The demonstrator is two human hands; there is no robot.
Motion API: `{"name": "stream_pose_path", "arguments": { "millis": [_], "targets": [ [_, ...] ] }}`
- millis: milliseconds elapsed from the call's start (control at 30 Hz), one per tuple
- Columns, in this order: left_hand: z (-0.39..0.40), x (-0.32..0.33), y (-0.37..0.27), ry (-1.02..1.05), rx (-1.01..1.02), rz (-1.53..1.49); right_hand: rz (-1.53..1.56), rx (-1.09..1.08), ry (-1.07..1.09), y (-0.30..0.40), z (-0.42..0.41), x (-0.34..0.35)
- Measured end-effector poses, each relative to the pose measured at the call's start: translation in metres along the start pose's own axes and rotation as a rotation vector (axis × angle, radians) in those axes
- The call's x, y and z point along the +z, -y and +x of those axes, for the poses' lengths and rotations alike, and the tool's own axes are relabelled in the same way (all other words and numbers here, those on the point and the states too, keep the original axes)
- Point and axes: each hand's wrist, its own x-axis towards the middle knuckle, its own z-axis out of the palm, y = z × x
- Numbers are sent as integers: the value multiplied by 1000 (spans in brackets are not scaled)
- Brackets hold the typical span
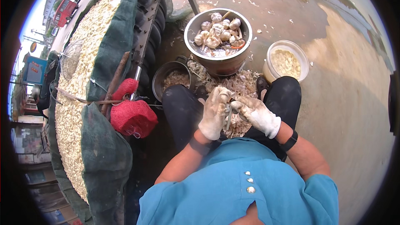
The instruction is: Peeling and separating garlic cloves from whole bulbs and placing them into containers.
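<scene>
Both my hands wear soiled white work gloves and meet above a heap of garlic skins (243, 82) between my knees. My left hand (215, 114) is closed around a garlic stem (228, 120), which hangs down beside the palm. My right hand (254, 112) touches it from the other side, thumb and fingers bent at a small dark item; whether it grips this is hidden. Beyond them stands a metal basin (187, 36) of whole garlic bulbs (215, 29), with an orange-handled tool (239, 45) inside. A white plastic tub (304, 57) of peeled cloves (285, 62) stands by my right knee.
At left, a long bed of pale cloves (70, 125) lies on green netting (106, 150), crossed by a wooden stick (115, 81) and holding a wire strainer (71, 59). Red mesh bags (134, 117) hang at its edge. A metal pot (155, 84) with skins stands near my left knee.
</scene>
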Motion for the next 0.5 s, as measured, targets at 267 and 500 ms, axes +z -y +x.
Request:
{"name": "stream_pose_path", "arguments": {
  "millis": [267, 500],
  "targets": [
    [2, 14, -34, -123, -422, -226, 279, 113, 51, -11, -3, -2],
    [5, 5, -27, -23, -583, -571, 91, 11, 22, -8, -2, -5]
  ]
}}
